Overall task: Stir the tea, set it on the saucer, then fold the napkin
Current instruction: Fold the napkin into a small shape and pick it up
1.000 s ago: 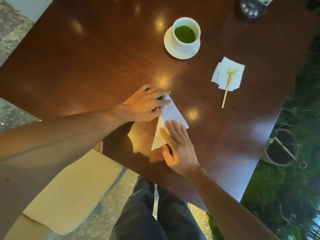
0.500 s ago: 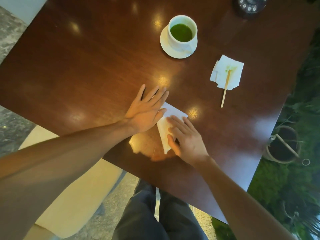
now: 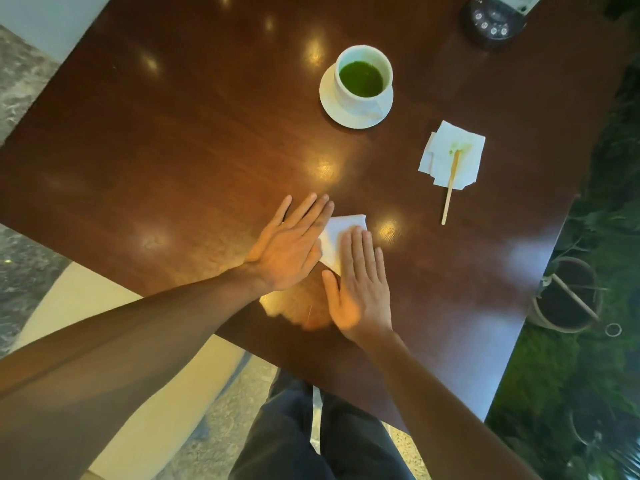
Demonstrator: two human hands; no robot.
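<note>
Left hand [image 3: 289, 249]: flat, fingers straight and close together, pressing the napkin's left edge.
Napkin [image 3: 341, 230]: folded on the table [image 3: 180, 140], between both hands.
Right hand [image 3: 360, 282]: flat, fingers together, on the napkin.
Cup [image 3: 363, 79]: on saucer [image 3: 332, 107], green tea inside.
Stirrer [image 3: 449, 192]: lying on a stained tissue [image 3: 450, 155].

A glossy dark wooden desk [image 3: 173, 140] carries a white saucer [image 3: 330, 102] holding a cup of green tea [image 3: 362, 81]. Nearer the viewer than the saucer lies a folded white napkin [image 3: 341, 230]. Right of the saucer, a stained napkin [image 3: 450, 157] lies under a wooden stirrer [image 3: 449, 195]. Beyond it sits a dark round device [image 3: 493, 22].
</note>
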